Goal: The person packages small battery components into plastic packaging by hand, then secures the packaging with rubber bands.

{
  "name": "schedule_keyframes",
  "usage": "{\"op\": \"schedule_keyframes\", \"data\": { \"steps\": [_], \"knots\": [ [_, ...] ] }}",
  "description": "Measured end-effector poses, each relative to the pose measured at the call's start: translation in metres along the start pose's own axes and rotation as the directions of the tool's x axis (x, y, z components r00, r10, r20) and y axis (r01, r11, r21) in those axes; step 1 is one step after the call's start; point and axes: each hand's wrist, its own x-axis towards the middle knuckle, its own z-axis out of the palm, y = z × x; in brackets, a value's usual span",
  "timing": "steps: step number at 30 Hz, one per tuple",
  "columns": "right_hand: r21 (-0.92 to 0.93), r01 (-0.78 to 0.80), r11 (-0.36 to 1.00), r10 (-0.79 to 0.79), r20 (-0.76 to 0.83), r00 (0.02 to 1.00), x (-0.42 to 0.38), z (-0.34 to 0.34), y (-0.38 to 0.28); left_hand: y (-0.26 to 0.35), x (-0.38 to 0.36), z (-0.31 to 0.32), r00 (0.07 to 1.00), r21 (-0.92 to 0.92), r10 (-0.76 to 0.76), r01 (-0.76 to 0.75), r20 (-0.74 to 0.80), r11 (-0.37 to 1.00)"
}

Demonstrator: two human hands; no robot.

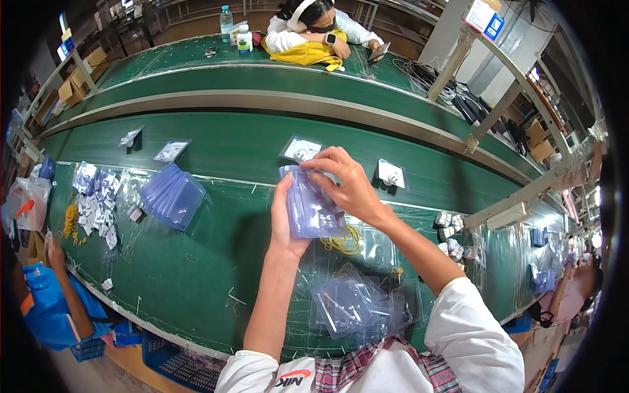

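My left hand is wrapped around the side of a stack of clear bluish plastic pouches, held up above the green bench. At the stack's upper edge, my right hand has its bent fingers closed on the pouches. Yellow cords or rubber bands lie just below the stack. Nearer to me is a loose pile of clear pouches. A fanned stack of similar pouches rests to the left.
Several filled pouches, one a flat packet, lie on the green belt. Small white parts are heaped at left, and more small packs at right. A person in blue sits left; another with a phone sits opposite.
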Motion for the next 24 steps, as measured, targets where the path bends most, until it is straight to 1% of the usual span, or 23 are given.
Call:
{"op": "schedule_keyframes", "data": {
  "steps": [2,3,7,10,12,13,15,16,18,20,21,23,24],
  "knots": [
    [-0.039,-0.023,0.999,0.021,-0.036,0.999,-0.009,0.002,-0.008,-0.002,-0.001,0.005,1.0,-0.002,0.003,-0.003,-0.006,1.0],
    [-0.032,-0.053,0.998,0.052,-0.045,0.998,-0.012,0.002,-0.011,-0.003,0.0,0.004,1.0,0.0,0.001,-0.001,0.003,1.0],
    [-0.022,-0.087,0.996,0.085,-0.099,0.992,-0.017,0.0,-0.014,-0.008,0.002,-0.001,0.999,-0.003,-0.029,0.029,0.029,1.0],
    [0.049,-0.098,0.994,0.102,-0.1,0.99,-0.015,0.003,-0.016,-0.006,0.0,0.003,0.999,0.093,-0.037,0.037,-0.009,0.995],
    [-0.033,-0.057,0.998,0.055,-0.08,0.995,-0.014,0.002,-0.015,-0.011,0.003,-0.001,0.997,0.036,-0.045,0.047,-0.059,0.998],
    [-0.028,-0.077,0.997,0.074,-0.094,0.993,-0.014,0.002,-0.019,-0.011,0.001,-0.001,0.998,0.022,-0.05,0.051,-0.047,0.998],
    [-0.096,-0.055,0.994,0.04,-0.155,0.987,-0.018,0.007,-0.016,-0.015,0.003,-0.001,0.999,-0.02,-0.042,0.042,-0.015,0.999],
    [-0.126,-0.081,0.989,0.058,-0.176,0.983,-0.02,0.01,-0.016,-0.019,0.004,-0.002,0.999,-0.047,-0.039,0.039,-0.001,0.998],
    [-0.114,-0.117,0.987,0.09,-0.217,0.972,-0.023,0.014,-0.015,-0.024,0.008,-0.009,0.997,-0.09,-0.05,0.055,0.051,0.994],
    [-0.177,-0.087,0.98,0.038,-0.264,0.964,-0.024,0.015,-0.023,-0.028,0.012,-0.015,0.988,-0.127,-0.101,0.116,0.115,0.985],
    [-0.193,-0.073,0.978,0.018,-0.275,0.961,-0.023,0.015,-0.025,-0.028,0.011,-0.01,0.994,-0.13,-0.078,0.088,0.08,0.988],
    [-0.236,-0.058,0.97,-0.015,-0.296,0.955,-0.025,0.014,-0.027,-0.027,0.008,-0.008,0.991,-0.144,-0.074,0.091,0.114,0.985],
    [-0.213,-0.07,0.975,0.004,-0.296,0.955,-0.026,0.013,-0.025,-0.028,0.008,-0.007,0.988,-0.155,-0.078,0.098,0.134,0.983]
  ]
}}
